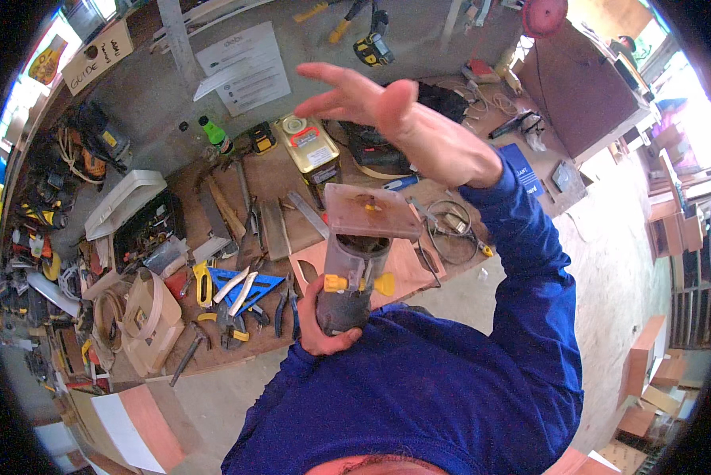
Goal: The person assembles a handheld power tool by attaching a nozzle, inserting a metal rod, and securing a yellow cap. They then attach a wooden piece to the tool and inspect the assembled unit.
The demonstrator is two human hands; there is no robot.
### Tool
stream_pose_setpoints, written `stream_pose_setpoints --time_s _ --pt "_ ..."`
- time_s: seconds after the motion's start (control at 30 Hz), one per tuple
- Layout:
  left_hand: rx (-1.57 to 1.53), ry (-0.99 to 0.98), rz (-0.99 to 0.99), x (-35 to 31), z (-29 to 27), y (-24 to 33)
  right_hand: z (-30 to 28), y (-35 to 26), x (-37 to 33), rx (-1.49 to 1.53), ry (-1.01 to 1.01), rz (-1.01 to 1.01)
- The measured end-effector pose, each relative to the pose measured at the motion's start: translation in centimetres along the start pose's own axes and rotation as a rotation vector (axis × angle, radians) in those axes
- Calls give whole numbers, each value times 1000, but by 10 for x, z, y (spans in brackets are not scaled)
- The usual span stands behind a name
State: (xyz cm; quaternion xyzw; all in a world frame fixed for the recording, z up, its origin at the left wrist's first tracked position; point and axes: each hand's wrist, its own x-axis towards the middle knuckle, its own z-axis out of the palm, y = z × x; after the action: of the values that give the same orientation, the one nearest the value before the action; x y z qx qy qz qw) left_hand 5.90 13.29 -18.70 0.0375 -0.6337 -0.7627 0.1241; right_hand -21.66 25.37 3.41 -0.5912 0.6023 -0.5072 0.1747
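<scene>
My left hand (324,326) is wrapped round the dark body of a trim router (355,277), held close in front of my chest. The router points base upward, with a clear dusty plastic base plate (371,212) on top and yellow knobs on its side. Above and beyond it, my right hand (371,103) is raised over the bench, fingers stretched apart, with nothing in it. A gold-coloured tin (312,150) stands on the bench behind the router. Under the router lies a flat reddish wooden board (403,265).
On the cluttered workbench (272,273) lie a blue speed square (248,291), pliers (287,305), a hammer (189,356) and an open tool case (145,226). A green bottle (215,134) stands near the wall. Coiled cable (454,229) and a blue booklet (522,170) sit to the right.
</scene>
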Motion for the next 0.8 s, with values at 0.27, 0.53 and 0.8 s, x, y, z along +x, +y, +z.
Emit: stream_pose_setpoints --time_s 0.27,0.53,0.8 --pt "102 -32 13 -2 -3 3 16 10 -9 -19 2 45" --pt "134 -13 133 1 5 8 38 -3 -8 -41 -199 167" --pt "135 -49 55 1 8 16 7 -9 -8 -23 -95 99"
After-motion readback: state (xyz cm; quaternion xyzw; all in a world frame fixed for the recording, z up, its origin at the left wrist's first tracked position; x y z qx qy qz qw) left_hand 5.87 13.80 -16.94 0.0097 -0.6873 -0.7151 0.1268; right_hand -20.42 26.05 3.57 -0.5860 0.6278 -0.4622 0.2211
